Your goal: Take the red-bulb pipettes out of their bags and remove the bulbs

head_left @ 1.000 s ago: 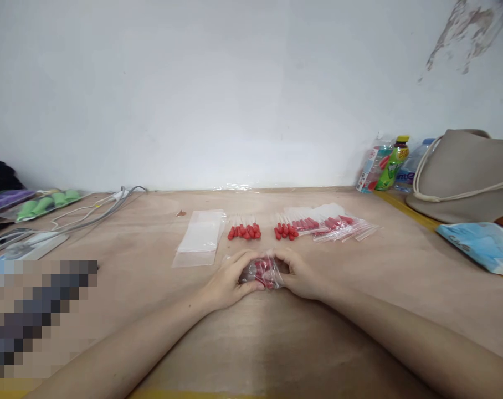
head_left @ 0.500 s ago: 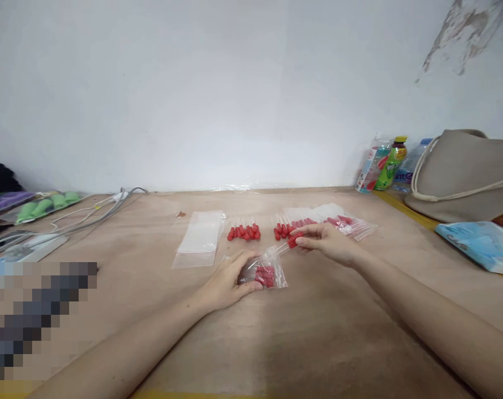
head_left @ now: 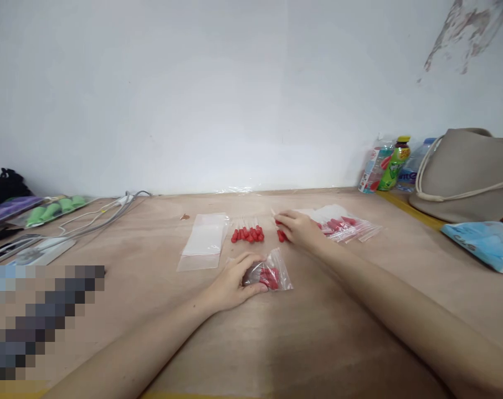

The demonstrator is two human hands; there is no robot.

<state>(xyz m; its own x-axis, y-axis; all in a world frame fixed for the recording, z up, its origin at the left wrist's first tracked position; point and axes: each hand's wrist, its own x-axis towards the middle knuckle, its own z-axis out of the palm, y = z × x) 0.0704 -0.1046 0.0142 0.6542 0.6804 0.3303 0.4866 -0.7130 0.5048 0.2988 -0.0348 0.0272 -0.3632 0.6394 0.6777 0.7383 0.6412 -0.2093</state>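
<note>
Pixelated patch [head_left: 44, 318] lower left; right hand [head_left: 301, 230] hides droppers [head_left: 280, 237].

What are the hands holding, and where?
The left hand pinches the left end of the clear bag of red-bulbed droppers. The right hand covers loose droppers; its grip cannot be told.

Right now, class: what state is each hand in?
Left hand: fingers closed on the small clear plastic bag of red-capped droppers.
Right hand: curled over loose red-capped clear droppers; grip cannot be told.
</note>
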